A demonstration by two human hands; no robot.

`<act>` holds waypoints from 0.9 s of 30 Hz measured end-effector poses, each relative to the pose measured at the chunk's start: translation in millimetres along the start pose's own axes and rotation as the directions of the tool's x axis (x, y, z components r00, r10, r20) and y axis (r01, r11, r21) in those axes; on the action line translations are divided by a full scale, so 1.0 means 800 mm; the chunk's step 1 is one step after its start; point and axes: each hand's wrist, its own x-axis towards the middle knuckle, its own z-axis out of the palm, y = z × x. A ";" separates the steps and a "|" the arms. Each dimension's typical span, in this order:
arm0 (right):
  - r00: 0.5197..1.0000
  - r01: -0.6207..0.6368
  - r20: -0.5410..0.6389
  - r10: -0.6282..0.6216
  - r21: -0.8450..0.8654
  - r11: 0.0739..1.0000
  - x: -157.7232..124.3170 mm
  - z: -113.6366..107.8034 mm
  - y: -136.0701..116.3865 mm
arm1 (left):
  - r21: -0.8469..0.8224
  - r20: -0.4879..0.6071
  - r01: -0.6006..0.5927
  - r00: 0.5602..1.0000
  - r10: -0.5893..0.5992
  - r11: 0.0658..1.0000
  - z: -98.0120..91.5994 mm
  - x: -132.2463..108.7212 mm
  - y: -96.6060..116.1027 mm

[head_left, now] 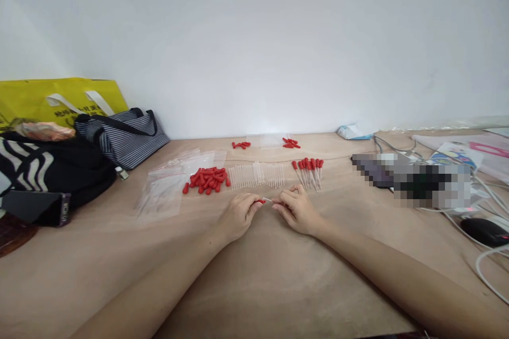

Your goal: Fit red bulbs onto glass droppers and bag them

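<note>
My left hand pinches a small red rubber cap at the middle of the wooden table. My right hand pinches the clear thin tube that meets that cap, so both hands hold one dropper between them. Just beyond lies a pile of loose red caps, a row of clear tubes, and a group of red-capped droppers to the right. Farther back are two small clusters of red caps beside more clear tubes.
Empty clear plastic bags lie left of the caps. A striped bag, a yellow bag and a black-and-white bag stand at the left. Cables, papers, a black mouse and a blurred device crowd the right.
</note>
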 end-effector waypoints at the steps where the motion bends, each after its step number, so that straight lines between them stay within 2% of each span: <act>1: 1.000 0.004 -0.002 -0.004 0.001 1.000 0.000 0.000 0.000 | -0.012 0.005 0.008 1.000 -0.007 1.000 0.000 0.000 0.001; 6: 0.998 -0.004 -0.067 0.006 0.039 0.999 0.000 0.000 0.004 | -0.085 0.029 0.080 0.997 -0.077 0.993 -0.003 0.001 0.007; 9: 0.998 0.007 -0.065 -0.004 0.046 0.999 -0.001 -0.001 0.005 | -0.100 0.017 0.098 0.995 -0.096 0.990 -0.003 0.001 0.006; 16: 0.999 0.032 0.000 -0.032 0.050 0.998 -0.001 -0.003 -0.001 | -0.072 -0.017 0.031 0.999 -0.033 0.997 -0.002 0.000 0.005; 22: 0.991 -0.037 -0.123 0.043 0.055 0.998 -0.001 -0.004 0.005 | -0.079 -0.054 0.035 0.998 -0.039 0.996 -0.003 0.002 0.002; 27: 0.995 -0.009 -0.099 0.014 0.046 0.999 -0.001 -0.002 0.004 | -0.043 -0.048 0.004 0.999 -0.006 0.999 -0.002 0.002 0.001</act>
